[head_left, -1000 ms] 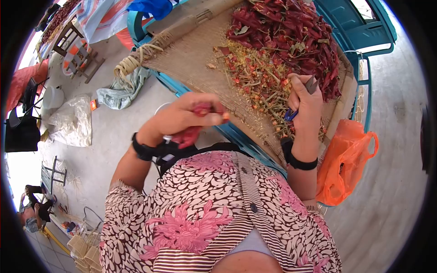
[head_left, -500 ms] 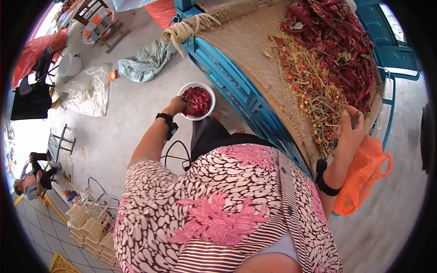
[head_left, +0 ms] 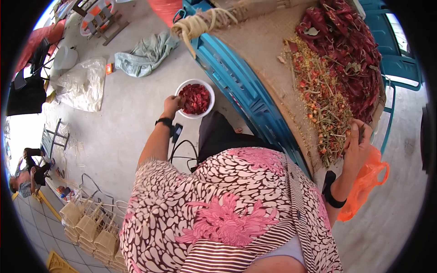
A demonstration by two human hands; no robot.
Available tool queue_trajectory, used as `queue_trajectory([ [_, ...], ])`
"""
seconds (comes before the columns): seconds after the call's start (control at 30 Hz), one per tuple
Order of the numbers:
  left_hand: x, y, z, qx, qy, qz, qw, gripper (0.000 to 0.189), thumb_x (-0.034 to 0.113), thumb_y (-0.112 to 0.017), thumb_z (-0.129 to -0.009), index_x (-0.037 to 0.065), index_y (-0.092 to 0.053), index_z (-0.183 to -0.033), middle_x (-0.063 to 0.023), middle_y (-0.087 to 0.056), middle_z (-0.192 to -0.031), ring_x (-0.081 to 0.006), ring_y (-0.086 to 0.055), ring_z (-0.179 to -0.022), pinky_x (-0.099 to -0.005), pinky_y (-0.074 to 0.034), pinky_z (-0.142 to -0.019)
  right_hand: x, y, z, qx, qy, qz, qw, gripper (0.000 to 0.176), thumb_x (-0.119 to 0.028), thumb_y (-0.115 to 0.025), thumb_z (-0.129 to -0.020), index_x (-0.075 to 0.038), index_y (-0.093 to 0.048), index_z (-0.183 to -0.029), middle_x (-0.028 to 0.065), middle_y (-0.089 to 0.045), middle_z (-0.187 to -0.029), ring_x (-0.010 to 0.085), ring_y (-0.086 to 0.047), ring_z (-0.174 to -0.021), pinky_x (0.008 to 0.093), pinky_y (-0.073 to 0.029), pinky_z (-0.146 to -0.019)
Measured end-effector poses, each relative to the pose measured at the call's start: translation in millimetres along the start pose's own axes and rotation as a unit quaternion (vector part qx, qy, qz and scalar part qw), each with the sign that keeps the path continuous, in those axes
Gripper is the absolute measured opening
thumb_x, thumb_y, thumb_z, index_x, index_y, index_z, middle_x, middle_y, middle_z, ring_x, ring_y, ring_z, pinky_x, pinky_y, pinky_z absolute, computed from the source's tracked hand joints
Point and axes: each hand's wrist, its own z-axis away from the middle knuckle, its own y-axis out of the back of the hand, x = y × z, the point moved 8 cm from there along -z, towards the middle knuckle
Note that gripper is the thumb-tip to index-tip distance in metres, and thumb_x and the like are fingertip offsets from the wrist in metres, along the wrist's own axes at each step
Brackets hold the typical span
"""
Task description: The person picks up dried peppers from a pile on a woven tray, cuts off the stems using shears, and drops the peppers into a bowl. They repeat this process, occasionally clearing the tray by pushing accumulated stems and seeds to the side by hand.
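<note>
My left hand (head_left: 171, 106) is at the left rim of a white bowl (head_left: 195, 116), fingers drawn together; what they hold, if anything, is hidden. Cut dried red chilli pieces (head_left: 196, 98) fill the bowl, which is low near my leg. On the right, my right hand (head_left: 358, 142) has its fingers curled at the near edge of a heap of chilli stems and seeds (head_left: 321, 107). I cannot make out what is in them. Behind that heap lies a pile of whole dried red chillies (head_left: 355, 73), both on a woven tray (head_left: 255, 52) with a bound rim.
Blue slatted plastic furniture (head_left: 246, 79) stands under the tray. An orange plastic bag (head_left: 365, 182) hangs below my right hand. On the floor lie a green-grey sack (head_left: 144, 55) and a clear plastic bag (head_left: 84, 86). Woven baskets (head_left: 91, 227) and a seated person (head_left: 29, 175) are at left.
My left hand has drawn back from over the chilli pieces to the bowl's left rim. My right hand stays by the stems, its fingers more curled. The view has shifted slightly.
</note>
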Motion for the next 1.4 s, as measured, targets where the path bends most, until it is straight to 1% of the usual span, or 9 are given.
queue_trajectory([
  [0.2, 51.4, -29.3, 62.0, -0.166, -0.131, -0.204, 0.956, 0.022, 0.021, -0.055, -0.089, 0.002, -0.066, -0.087, -0.01, -0.067, -0.068, -0.0157, -0.063, -0.065, -0.0293, -0.049, -0.061, -7.3, -1.3, -11.9, -0.067, -0.024, 0.157, 0.985, 0.02, -0.022, -0.055, -0.095, -0.006, -0.061, -0.107, 0.0055, -0.064, -0.088, 0.0117, -0.058, -0.064, 0.0257, -0.046, -0.057],
  [0.33, 155.0, -67.3, 168.2, -0.066, -0.509, -0.389, 0.765, 0.028, 0.005, -0.061, -0.081, 0.009, -0.065, -0.109, -0.0155, -0.067, -0.099, -0.0285, -0.063, -0.089, -0.0377, -0.049, -0.08, -6.5, 3.9, -14.6, -0.033, 0.077, 0.228, 0.97, 0.02, -0.018, -0.054, -0.093, -0.006, -0.06, -0.107, 0.0134, -0.064, -0.089, 0.0285, -0.063, -0.08, 0.0365, -0.048, -0.071],
  [0.43, 201.9, -96.8, 203.1, -0.104, -0.382, -0.512, 0.762, 0.039, 0.0, -0.062, -0.079, 0.009, -0.062, -0.116, -0.0156, -0.064, -0.107, -0.0327, -0.06, -0.095, -0.0408, -0.049, -0.085, 8.6, 17.9, -23.4, -0.073, 0.025, 0.191, 0.978, 0.02, -0.02, -0.051, -0.094, -0.008, -0.059, -0.107, 0.017, -0.064, -0.091, 0.0346, -0.062, -0.087, 0.0401, -0.046, -0.072],
  [0.53, 288.6, -119.0, 290.7, -0.067, -0.598, -0.358, 0.714, 0.039, 0.0, -0.064, -0.078, 0.008, -0.062, -0.116, -0.0138, -0.063, -0.108, -0.032, -0.059, -0.098, -0.0401, -0.049, -0.082, -3.8, 20.8, -29.0, -0.067, -0.004, 0.199, 0.978, 0.024, -0.024, -0.051, -0.095, -0.007, -0.058, -0.109, 0.0166, -0.064, -0.094, 0.0352, -0.062, -0.088, 0.0414, -0.046, -0.072],
  [0.63, 339.9, -141.9, 347.7, -0.057, -0.636, -0.264, 0.722, 0.036, 0.0, -0.064, -0.078, 0.006, -0.061, -0.113, -0.0124, -0.064, -0.105, -0.0309, -0.059, -0.097, -0.0397, -0.049, -0.079, 1.1, 20.9, -45.1, -0.083, 0.024, 0.267, 0.96, 0.024, -0.026, -0.056, -0.091, -0.006, -0.057, -0.105, 0.0164, -0.063, -0.093, 0.0356, -0.061, -0.09, 0.0432, -0.047, -0.074],
  [0.73, 344.9, -195.5, 357.7, -0.22, -0.6, -0.243, 0.729, 0.035, 0.001, -0.066, -0.077, 0.005, -0.062, -0.111, -0.0134, -0.063, -0.106, -0.0303, -0.059, -0.097, -0.0366, -0.049, -0.078, 22.6, 12.9, -58.9, -0.102, 0.035, 0.293, 0.95, 0.024, -0.025, -0.06, -0.088, -0.007, -0.058, -0.103, 0.0162, -0.063, -0.093, 0.0352, -0.061, -0.093, 0.0444, -0.048, -0.076],
  [0.9, 347.2, -301.9, 367.2, -0.117, -0.693, -0.453, 0.549, 0.047, 0.018, -0.069, -0.08, 0.007, -0.056, -0.123, -0.016, -0.052, -0.129, -0.0338, -0.047, -0.121, -0.0431, -0.038, -0.1, 47.4, -11.5, -50.8, -0.161, 0.04, 0.263, 0.95, 0.026, -0.024, -0.061, -0.086, -0.007, -0.06, -0.105, 0.0158, -0.062, -0.103, 0.035, -0.06, -0.097, 0.0466, -0.049, -0.08],
  [1.2, 335.3, -405.5, 311.9, -0.144, -0.602, -0.596, 0.512, 0.059, 0.06, -0.045, -0.091, 0.024, -0.048, -0.138, -0.0201, -0.033, -0.148, -0.0452, -0.023, -0.137, -0.0571, -0.021, -0.109, 93.1, 15.5, 18.1, -0.156, 0.015, 0.244, 0.957, 0.029, -0.027, -0.065, -0.085, -0.017, -0.062, -0.113, 0.0115, -0.052, -0.125, 0.0327, -0.061, -0.1, 0.045, -0.05, -0.082],
  [1.4, 307.2, -383.1, 348.7, -0.2, -0.649, -0.566, 0.467, 0.045, 0.049, -0.053, -0.09, 0.021, -0.061, -0.124, -0.0151, -0.051, -0.13, -0.0352, -0.043, -0.123, -0.0545, -0.026, -0.106, 115.7, 45.8, 29.3, -0.047, -0.043, 0.189, 0.98, 0.028, -0.029, -0.064, -0.086, -0.016, -0.062, -0.11, 0.0054, -0.05, -0.131, 0.0302, -0.062, -0.1, 0.0428, -0.05, -0.081],
])
